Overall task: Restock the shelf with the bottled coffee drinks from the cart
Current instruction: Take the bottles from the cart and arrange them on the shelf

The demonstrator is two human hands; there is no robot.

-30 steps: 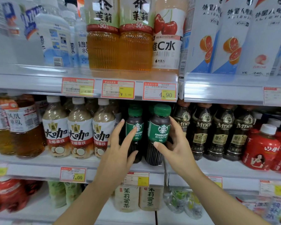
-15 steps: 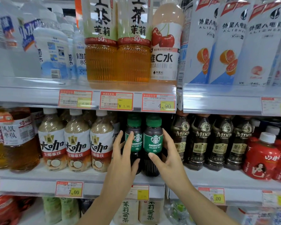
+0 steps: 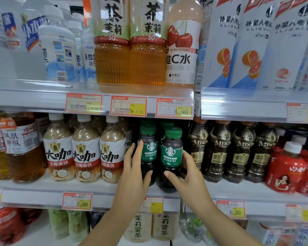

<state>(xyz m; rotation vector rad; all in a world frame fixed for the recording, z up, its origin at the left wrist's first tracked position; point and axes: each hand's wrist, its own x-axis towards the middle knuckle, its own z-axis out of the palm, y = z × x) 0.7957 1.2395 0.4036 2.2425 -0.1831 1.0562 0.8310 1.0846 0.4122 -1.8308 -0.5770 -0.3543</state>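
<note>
The front Americano bottle (image 3: 171,157), green-capped and dark below its label, stands at the lip of the middle shelf (image 3: 43,190), and your right hand (image 3: 190,176) wraps it low down: thumb across the dark lower body, fingers curled round its right side. That low hold probably lets you slide it without tipping it. Just left of that bottle and slightly further back is the second Americano bottle (image 3: 148,150), which your left hand (image 3: 133,174) brackets, with the thumb on its front and the fingers reaching up its left flank, so both hands are gripping rather than hanging free. Behind the front Americano bottle, more green caps (image 3: 166,124) show that the lane is already partly filled; these two look like the facing pair, labels turned outward to be read. Left of it, past your left hand, the pale latte bottles (image 3: 112,153) stand tight in their own row; right of it, the dark Mdon coffee bottles (image 3: 219,153) do likewise, so there is little room sideways. Below it, your left wrist partly covers a yellow price tag (image 3: 156,205). The cart is out of view.
</note>
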